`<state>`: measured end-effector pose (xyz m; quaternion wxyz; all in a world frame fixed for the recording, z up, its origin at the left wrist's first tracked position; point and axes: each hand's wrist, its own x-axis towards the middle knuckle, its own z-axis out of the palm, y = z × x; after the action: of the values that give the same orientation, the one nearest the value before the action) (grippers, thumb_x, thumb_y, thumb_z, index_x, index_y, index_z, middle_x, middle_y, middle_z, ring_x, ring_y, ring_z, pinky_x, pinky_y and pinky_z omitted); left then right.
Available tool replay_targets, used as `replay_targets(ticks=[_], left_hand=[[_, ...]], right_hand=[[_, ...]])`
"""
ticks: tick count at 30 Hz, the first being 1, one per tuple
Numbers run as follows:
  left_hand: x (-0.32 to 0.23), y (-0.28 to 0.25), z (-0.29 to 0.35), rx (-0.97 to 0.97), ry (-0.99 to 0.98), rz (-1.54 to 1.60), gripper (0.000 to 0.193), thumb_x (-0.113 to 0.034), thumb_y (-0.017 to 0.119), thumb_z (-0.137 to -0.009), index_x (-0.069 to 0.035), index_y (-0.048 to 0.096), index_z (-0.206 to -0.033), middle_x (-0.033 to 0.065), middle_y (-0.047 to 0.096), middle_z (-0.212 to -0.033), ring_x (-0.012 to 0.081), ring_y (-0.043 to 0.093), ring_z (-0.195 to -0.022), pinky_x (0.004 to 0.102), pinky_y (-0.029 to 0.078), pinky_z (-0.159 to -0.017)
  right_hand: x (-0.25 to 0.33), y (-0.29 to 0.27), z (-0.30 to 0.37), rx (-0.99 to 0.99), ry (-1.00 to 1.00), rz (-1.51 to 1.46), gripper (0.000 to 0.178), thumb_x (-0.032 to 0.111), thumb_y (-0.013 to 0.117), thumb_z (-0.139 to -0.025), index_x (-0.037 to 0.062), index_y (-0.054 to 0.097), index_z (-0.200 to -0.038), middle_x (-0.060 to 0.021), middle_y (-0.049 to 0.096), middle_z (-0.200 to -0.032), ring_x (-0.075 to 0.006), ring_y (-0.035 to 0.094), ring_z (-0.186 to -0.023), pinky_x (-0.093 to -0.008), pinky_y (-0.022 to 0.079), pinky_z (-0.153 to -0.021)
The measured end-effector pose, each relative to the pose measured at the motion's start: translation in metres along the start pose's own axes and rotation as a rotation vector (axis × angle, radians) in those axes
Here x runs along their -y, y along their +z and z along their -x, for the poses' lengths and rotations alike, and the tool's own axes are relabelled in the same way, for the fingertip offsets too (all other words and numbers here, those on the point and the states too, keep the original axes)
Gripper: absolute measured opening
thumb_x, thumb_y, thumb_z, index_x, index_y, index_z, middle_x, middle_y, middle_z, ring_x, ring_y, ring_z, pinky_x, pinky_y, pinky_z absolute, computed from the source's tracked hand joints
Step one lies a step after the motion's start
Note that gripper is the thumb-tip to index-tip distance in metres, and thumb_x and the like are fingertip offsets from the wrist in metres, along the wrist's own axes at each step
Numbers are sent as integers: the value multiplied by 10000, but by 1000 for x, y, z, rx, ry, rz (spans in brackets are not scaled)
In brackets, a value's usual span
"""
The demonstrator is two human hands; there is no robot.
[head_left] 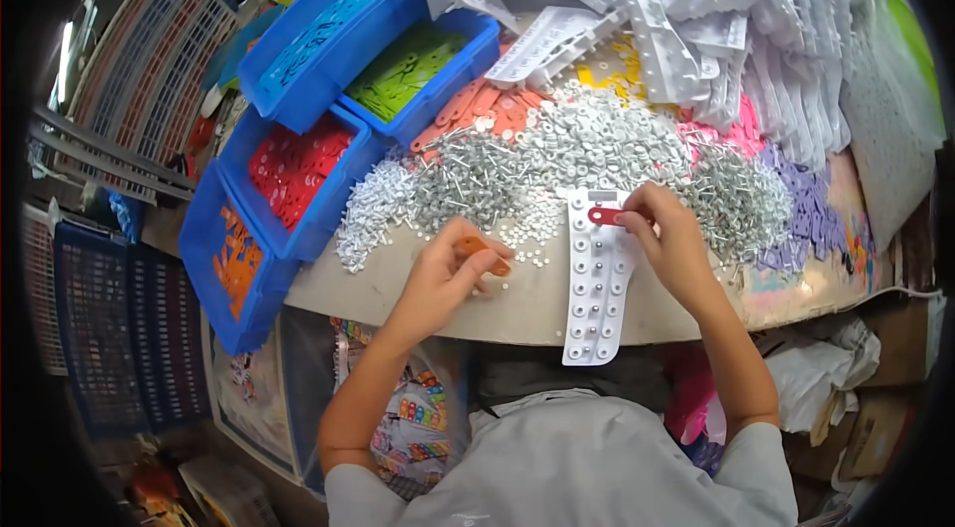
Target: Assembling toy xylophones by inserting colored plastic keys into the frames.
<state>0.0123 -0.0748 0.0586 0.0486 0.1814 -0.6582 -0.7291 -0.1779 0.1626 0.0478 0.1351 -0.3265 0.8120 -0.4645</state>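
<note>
A white plastic board (583, 332), with rows of round washers and metal pins on it, lies near the table's front edge. At its far end, my right hand (668, 236) pinches a small red plastic strip (603, 215) with a hole in its end, held at the board's surface. To the left of the board, my left hand (444, 273) is closed on several orange plastic strips (475, 246), partly hidden by the fingers. Beyond the hands lie heaps of white washers (597, 134) and metal pins (468, 174).
Blue bins (279, 240) at the left hold red, orange, green and light blue strips. Many white boards (667, 29) are stacked at the back right. Purple strips (801, 213), another heap of pins (741, 199) and small white pieces (373, 213) lie on the table (393, 286).
</note>
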Motion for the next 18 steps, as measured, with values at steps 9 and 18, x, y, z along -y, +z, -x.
replay_targets(ticks=[9, 18], left_hand=[[11, 18, -44, 36, 9, -139, 207, -121, 644, -1000, 23, 675, -1146, 28, 697, -922, 71, 607, -704, 222, 473, -586], [10, 52, -114, 106, 84, -270, 148, -113, 739, -903, 27, 737, -949, 11, 699, -781, 65, 611, -744, 231, 473, -621]], right_hand=[[-22, 26, -10, -55, -204, 304, 151, 109, 745, -835, 61, 630, -919, -100, 569, -1206, -316, 474, -1187, -444, 322, -1033], [-23, 32, -7, -174, -118, 455, 565, 202, 828, -769, 82, 563, -1253, -142, 509, -1415, -349, 434, -1329, -475, 302, -1087]])
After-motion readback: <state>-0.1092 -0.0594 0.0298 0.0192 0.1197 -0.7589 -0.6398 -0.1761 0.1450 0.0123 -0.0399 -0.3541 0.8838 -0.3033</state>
